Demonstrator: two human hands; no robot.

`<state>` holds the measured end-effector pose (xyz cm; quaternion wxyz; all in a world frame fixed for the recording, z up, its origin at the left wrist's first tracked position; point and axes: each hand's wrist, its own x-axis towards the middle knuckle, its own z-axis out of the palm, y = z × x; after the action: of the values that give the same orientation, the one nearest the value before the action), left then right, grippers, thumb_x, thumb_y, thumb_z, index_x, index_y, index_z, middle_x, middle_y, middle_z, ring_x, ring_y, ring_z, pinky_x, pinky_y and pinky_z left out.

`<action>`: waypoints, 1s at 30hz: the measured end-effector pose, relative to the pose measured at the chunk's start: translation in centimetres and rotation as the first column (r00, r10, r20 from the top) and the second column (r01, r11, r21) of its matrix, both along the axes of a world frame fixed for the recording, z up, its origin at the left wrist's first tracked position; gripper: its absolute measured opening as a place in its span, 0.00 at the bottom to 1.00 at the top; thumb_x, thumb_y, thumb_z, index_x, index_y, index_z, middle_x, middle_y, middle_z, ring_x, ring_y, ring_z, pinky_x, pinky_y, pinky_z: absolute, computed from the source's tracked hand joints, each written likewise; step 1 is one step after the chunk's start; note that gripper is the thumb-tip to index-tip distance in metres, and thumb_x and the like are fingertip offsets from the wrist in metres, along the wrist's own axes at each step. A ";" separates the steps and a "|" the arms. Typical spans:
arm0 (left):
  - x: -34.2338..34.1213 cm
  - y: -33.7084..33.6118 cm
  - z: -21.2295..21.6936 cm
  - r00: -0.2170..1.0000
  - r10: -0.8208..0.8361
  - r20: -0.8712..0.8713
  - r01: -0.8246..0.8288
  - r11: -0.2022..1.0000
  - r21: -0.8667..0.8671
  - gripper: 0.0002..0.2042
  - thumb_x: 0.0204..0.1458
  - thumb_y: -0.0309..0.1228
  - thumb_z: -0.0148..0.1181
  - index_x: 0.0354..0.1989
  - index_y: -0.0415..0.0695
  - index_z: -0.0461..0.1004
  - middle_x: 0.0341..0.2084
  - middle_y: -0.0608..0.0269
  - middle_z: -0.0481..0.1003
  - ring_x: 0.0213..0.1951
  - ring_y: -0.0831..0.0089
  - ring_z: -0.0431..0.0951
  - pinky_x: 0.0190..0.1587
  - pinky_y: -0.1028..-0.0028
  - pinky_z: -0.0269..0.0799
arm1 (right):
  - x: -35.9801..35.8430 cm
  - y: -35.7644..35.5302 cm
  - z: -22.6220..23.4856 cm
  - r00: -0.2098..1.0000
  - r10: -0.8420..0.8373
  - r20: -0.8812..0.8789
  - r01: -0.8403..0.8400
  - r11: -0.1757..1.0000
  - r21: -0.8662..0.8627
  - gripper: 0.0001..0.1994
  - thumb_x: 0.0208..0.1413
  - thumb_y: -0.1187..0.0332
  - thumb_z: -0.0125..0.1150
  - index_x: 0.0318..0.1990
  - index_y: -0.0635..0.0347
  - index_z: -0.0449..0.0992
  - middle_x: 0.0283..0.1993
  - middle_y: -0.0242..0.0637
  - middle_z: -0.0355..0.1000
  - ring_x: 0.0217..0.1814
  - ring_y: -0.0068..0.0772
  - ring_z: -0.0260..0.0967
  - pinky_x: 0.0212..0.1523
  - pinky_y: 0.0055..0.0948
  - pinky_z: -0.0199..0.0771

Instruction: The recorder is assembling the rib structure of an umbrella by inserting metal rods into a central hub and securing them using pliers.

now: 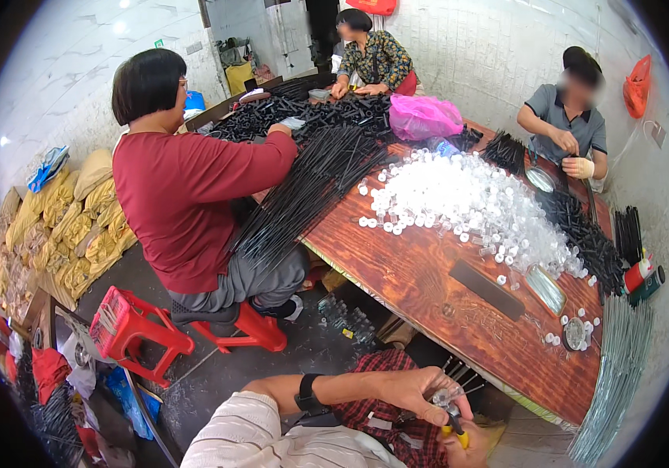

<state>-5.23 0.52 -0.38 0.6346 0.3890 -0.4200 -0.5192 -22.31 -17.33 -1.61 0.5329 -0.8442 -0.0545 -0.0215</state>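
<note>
My left hand (420, 392), with a black band on its wrist, is closed round a small clear plastic piece (447, 395) in front of my lap. Just below it, my right hand (469, 447) grips a tool with yellow and black handles (458, 434), whose working end is hidden near the clear piece. A dark red checked cloth (377, 390) lies over my lap. On the wooden table (397, 269) ahead is a large heap of clear and white plastic pieces (467, 191).
Bundles of thin black rods (311, 183), a flat dark bar (486, 288), a small glass dish (576, 334) and a pink bag (426, 117) are on the table. Long thin metal rods (615, 374) lean at its right. Three other people sit around it. Red stools (143, 331) stand left.
</note>
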 end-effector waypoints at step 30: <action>-1.3 -1.7 -0.5 0.987 0.159 -0.016 -0.159 0.987 -0.005 0.22 0.43 0.36 0.72 0.44 0.36 0.77 0.28 0.70 0.67 0.34 0.79 0.67 0.36 0.78 0.61 | -1.3 -0.1 -3.5 0.987 -0.120 0.103 0.116 0.992 0.042 0.11 0.61 0.67 0.51 0.36 0.69 0.70 0.30 0.38 0.69 0.25 0.26 0.64 0.28 0.24 0.67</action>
<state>-6.54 -1.22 -0.84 0.6785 0.4152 -0.3844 -0.4685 -23.59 -17.38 -5.14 0.5421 -0.8339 -0.0322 -0.0983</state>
